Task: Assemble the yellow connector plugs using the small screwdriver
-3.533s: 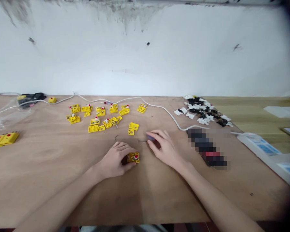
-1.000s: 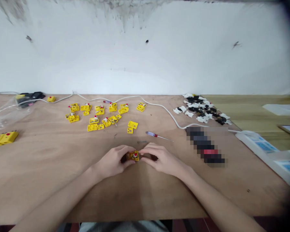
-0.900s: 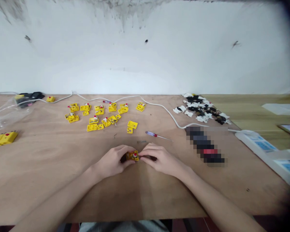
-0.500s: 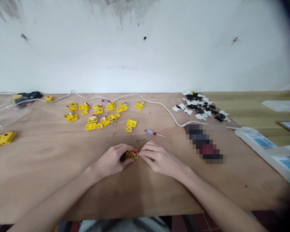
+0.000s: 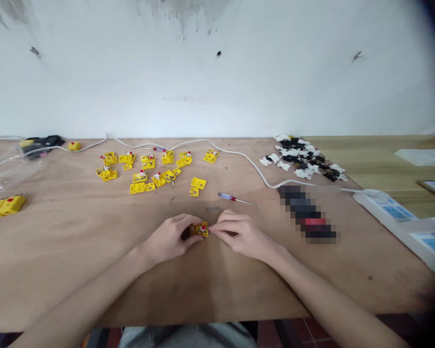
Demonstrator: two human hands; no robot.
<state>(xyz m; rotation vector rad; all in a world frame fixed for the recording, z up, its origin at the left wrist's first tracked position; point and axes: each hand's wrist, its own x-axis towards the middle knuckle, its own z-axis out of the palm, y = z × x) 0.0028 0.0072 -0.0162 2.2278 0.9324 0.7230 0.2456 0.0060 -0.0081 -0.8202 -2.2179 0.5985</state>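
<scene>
My left hand (image 5: 174, 235) is closed on a small yellow plastic case (image 5: 199, 229), gripping it between thumb and fingers. The case lies open side up, with a red button on a white part inside it. My right hand (image 5: 235, 230) is closed in a pinch at the right edge of the case; anything between its fingertips is too small to make out. A little metal spring (image 5: 213, 208) lies just beyond the hands. Farther right rests a screwdriver (image 5: 237, 199) with a clear, blue and red handle. An opened yellow case (image 5: 198, 183) lies behind the spring.
Several opened yellow cases (image 5: 139, 187) spread over the table's back left. Finished-looking yellow boxes (image 5: 10, 207) and a plastic bag (image 5: 14, 164) are at the far left. Black and white pieces (image 5: 304, 159) lie back right, near a white cable (image 5: 253, 166) and a power strip (image 5: 387, 212).
The view has shifted slightly. My left hand keeps its grip on the yellow case, and my right fingertips stay pinched at its right edge, with the fingers a little rearranged.
</scene>
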